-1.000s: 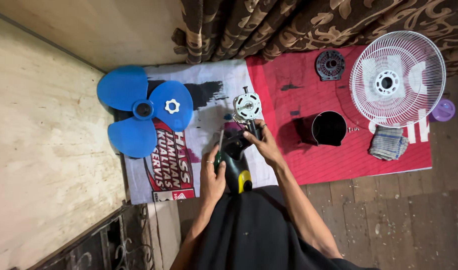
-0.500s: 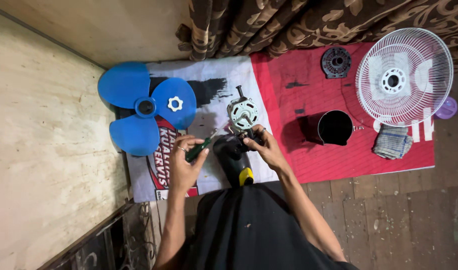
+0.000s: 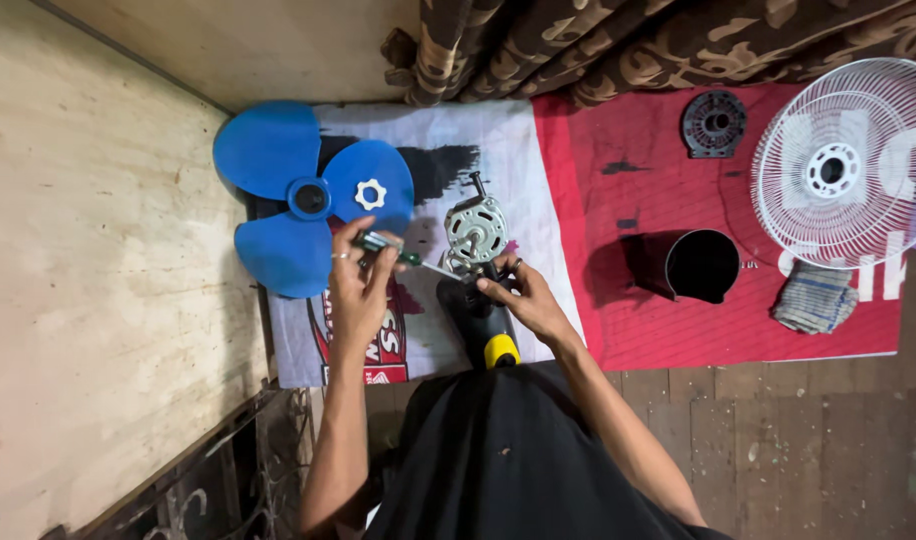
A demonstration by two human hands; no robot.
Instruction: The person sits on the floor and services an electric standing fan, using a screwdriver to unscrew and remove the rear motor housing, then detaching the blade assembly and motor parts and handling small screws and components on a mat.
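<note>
Green-handled and slim, a screwdriver [image 3: 403, 255] is pinched in the left hand [image 3: 361, 285], fingers closed round its grip, the metal shaft slanting right toward the base of a round silver fan motor [image 3: 475, 230]. That motor sits on the printed white and red mat [image 3: 578, 160] on the floor, just above a black tool body with a yellow end [image 3: 486, 325]. The right hand [image 3: 523, 298] steadies things below the motor, fingers curled against it and the dark piece there; what exactly they grip is hidden. The step in hand looks like working a screw at the motor's lower edge. Seating the tip squarely would matter, with the motor held from turning. A blue three-bladed fan propeller [image 3: 298, 195] lies close by on the left.
</note>
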